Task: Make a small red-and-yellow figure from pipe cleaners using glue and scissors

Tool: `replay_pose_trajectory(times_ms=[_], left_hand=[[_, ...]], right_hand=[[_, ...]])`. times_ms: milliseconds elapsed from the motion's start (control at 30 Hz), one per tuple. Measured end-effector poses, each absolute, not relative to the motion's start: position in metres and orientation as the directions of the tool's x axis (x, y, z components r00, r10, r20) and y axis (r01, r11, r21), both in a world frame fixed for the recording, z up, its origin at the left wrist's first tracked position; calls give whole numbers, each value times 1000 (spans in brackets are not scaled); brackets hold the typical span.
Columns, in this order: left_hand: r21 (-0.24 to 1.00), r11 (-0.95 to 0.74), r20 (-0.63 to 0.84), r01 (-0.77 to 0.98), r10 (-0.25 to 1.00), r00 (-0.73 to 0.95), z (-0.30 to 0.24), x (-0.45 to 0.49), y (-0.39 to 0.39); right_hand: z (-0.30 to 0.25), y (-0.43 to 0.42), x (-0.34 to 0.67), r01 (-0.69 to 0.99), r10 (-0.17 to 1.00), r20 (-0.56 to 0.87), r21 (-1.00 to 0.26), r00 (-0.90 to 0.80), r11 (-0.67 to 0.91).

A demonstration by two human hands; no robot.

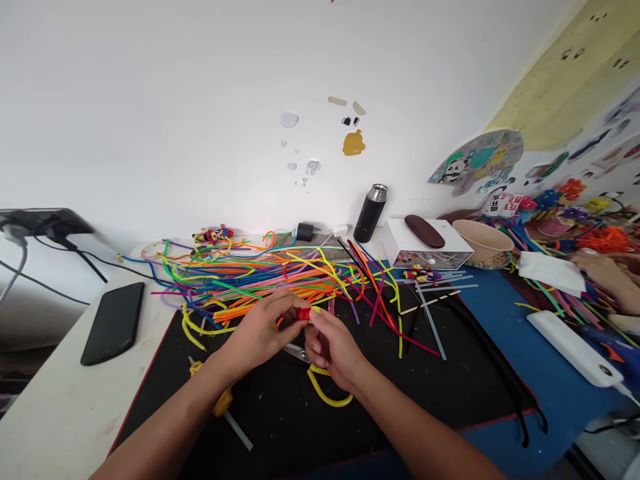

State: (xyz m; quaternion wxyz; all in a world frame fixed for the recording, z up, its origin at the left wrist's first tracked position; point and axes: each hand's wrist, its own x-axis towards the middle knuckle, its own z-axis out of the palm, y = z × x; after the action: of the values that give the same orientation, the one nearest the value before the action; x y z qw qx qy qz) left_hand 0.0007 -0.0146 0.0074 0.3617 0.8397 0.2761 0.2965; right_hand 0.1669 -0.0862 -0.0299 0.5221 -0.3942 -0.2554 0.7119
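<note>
In front of me, my left hand (270, 327) pinches a small red piece (303, 313) between thumb and forefinger. My right hand (337, 347) meets it, its thumb and fingers closed on the yellow end of the same small piece. Its exact kind is hard to make out, since the fingertips cover much of it. Under the hands lie scissors with yellow handles (330, 399), partly hidden. A yellow hot glue gun (223, 402), with a glue stick in its back end, rests beneath my left forearm. Behind the hands spreads a heap of coloured pipe cleaners (280, 277).
A phone (114, 323) lies at the left. Along the wall stand a black thermos (371, 213) and a white box (400, 247) with a glasses case (424, 231) on top. At right are a bowl (483, 243), a white power strip (575, 348) and another person's hand (607, 273).
</note>
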Motion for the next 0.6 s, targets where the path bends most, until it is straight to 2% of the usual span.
replay_pose_trajectory(times_ms=[600], left_hand=[[778,-582,307,237,681,665,7,1,-15]], right_hand=[[-24,-84,167,-510,947,-303,-801,-105,-313]])
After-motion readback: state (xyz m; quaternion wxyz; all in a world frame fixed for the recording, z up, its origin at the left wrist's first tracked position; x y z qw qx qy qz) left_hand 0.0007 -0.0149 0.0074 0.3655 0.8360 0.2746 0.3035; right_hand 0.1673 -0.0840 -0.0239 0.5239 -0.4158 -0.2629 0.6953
